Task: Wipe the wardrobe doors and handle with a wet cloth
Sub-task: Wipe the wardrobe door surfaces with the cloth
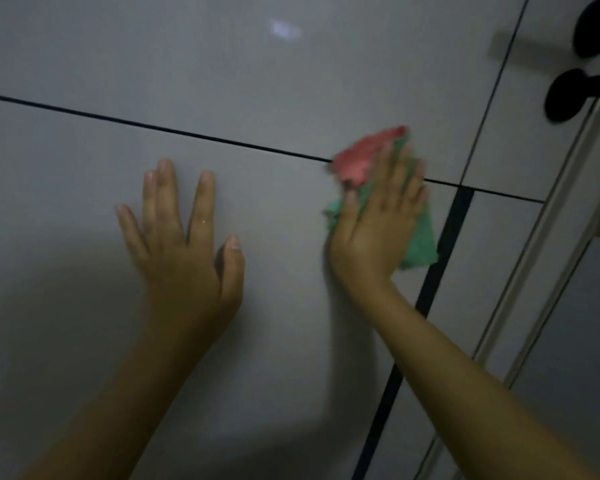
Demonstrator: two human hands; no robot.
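Note:
A glossy grey wardrobe door (84,306) fills the view, seen at a tilt. My left hand (184,244) lies flat on it with fingers spread and straight. My right hand (378,220) presses a red and green cloth (418,244) flat against the door, fingers straight, near the dark seam (187,133) between the upper and lower panels. A black vertical strip (451,230), perhaps a recessed handle, runs just right of the cloth. The cloth and right hand are blurred.
A second door panel (499,271) lies right of the black strip. At the far right stands a pale frame edge (551,244). Two black round knobs or hooks (568,95) hang at the top right.

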